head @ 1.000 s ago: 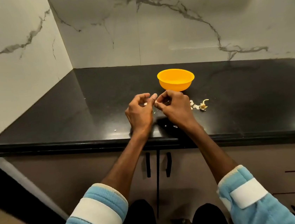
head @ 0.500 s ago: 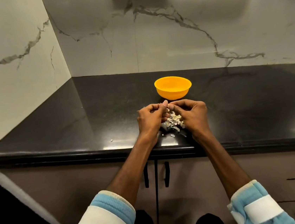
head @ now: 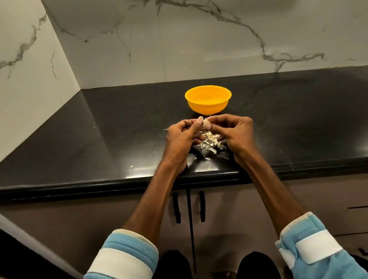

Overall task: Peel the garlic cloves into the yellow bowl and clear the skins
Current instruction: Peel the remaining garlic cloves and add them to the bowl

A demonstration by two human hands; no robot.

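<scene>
Starting at the left, a lone fleck of skin (head: 131, 166) lies on the black countertop (head: 88, 150) near its front edge, well apart from everything else. Next comes the left hand (head: 182, 140), reaching out of a light blue sleeve (head: 115, 268) with a white band. Its back faces up and its fingers are curled inward, with thumb and forefinger closing on a small pale garlic clove (head: 206, 122). The clove is held up off the counter, right between the two hands at their far tips. How much skin it carries is too small to tell.

Below the clove, in the gap between the two palms, a loose pile of skins (head: 210, 144) lies on the counter, with a few bits strewn toward the front edge. Under the counter, two dark cabinet handles (head: 176, 208) hang side by side between the forearms.

Just beyond the clove stands the yellow bowl (head: 209, 104), upright on the counter and close to the fingertips but not touching them. Little of its inside shows from here.

To the right, the right hand (head: 238, 133) mirrors the left. Its fingers are curled and its thumb and forefinger pinch the same clove from the other side. Its lower fingers come down beside the pile; whether they touch it I cannot tell. White veined marble (head: 236, 41) rises behind the counter
</scene>
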